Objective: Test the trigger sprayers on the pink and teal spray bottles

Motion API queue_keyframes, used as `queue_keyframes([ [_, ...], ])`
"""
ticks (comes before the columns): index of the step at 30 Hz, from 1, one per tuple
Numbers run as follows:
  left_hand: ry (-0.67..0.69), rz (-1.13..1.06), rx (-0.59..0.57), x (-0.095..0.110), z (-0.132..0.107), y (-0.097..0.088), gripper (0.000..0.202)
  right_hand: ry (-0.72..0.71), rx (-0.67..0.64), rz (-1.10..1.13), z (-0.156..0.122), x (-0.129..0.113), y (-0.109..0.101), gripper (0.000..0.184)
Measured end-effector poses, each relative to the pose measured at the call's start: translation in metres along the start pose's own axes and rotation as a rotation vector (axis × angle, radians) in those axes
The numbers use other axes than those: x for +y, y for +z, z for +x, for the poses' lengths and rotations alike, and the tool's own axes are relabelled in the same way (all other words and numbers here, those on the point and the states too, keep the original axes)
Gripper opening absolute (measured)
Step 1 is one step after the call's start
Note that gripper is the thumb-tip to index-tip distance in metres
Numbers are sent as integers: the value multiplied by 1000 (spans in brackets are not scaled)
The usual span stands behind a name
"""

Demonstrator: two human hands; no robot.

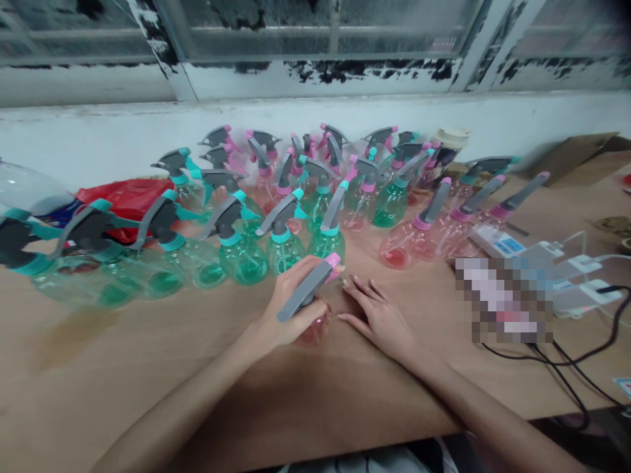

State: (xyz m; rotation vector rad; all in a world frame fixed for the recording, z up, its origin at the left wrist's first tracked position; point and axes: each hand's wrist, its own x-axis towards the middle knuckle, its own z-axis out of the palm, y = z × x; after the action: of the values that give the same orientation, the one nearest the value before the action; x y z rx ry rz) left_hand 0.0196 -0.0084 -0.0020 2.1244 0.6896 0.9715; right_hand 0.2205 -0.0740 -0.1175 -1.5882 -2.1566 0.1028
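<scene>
My left hand is wrapped round the neck of a pink spray bottle near the middle of the table. Its grey trigger head with a pink nozzle tip points away to the upper right, and the fingers hide its collar. Just right of that bottle, my right hand lies with its fingers spread over the tabletop, holding nothing. A green spray bottle stands right behind my left hand. Beside it is another green spray bottle with a teal collar.
Green spray bottles line the left side; pink ones stand at right. More bottles crowd the back near the wall. A red plastic bag lies behind the left row. White adapters, black cables and a cardboard box occupy the right.
</scene>
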Motion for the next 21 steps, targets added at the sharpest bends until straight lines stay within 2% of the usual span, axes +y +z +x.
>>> queue_keyframes([
  [21, 11, -44, 6, -2, -1, 2, 38, -3, 11, -20, 0, -1, -1, 55],
])
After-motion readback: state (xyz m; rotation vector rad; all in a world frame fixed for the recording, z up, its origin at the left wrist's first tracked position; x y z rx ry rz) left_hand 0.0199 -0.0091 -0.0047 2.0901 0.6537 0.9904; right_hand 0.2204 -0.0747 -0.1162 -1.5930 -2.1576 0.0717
